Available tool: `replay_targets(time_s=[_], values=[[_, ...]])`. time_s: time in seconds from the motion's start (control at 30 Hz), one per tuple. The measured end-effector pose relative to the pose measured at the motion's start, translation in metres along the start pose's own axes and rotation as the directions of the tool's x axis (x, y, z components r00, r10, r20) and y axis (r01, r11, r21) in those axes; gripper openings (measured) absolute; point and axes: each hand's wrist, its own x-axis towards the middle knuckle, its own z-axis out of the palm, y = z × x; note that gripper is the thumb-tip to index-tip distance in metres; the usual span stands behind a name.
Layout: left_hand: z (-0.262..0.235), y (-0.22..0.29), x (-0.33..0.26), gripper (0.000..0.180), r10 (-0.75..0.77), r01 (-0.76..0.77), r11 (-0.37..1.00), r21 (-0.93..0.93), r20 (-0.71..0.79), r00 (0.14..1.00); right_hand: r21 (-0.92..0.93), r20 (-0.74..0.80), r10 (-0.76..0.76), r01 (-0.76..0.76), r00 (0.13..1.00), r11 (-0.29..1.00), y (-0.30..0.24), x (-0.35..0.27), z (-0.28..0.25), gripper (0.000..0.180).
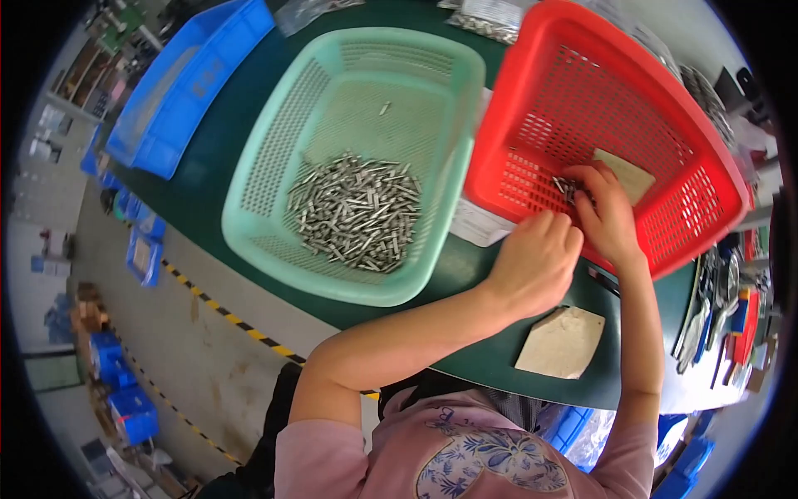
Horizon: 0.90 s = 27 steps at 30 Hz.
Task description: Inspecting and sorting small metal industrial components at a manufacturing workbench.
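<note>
My right hand [613,214] reaches into the red plastic basket [490,166], its fingers and thumb curled round a few small metal pins [563,185] at the bottom. Beside it, my left hand [536,259] is closed with knuckles up at the basket's near edge; whatever is inside its fingers is hidden. A beige piece of card [636,179] lies in the basket by my right hand. To the left, a pale green basket [249,183] holds a heap of similar metal pins [357,212], and one pin [385,108] lies apart from the heap.
All this stands on a dark green table [465,274]. A beige card sheet [561,343] lies near its front edge. A blue bin [179,91] stands at the far left, bags of metal parts [490,21] at the back. Hand tools [711,308] lie at the right.
</note>
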Motion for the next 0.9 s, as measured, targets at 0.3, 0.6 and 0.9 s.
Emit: replay_targets(time_s=[0.3,0.6,0.9], values=[[-0.015,-0.013,-0.009,0.014,-0.011,0.013,0.999,-0.034,0.060,0.998,-0.111,-0.107,-0.155,0.143,0.982,0.984,-0.020,-0.014,-0.001,0.018],[-0.018,-0.008,-0.004,0.015,0.002,-0.001,1.000,-0.002,0.093,0.996,-0.124,-0.291,0.051,-0.091,0.955,0.988,-0.007,-0.044,-0.019,0.013],[-0.017,-0.011,-0.003,0.015,0.026,-0.025,0.999,-0.029,0.029,0.999,-0.340,-0.175,-0.002,-0.059,0.985,0.938,0.003,-0.014,-0.004,0.015]])
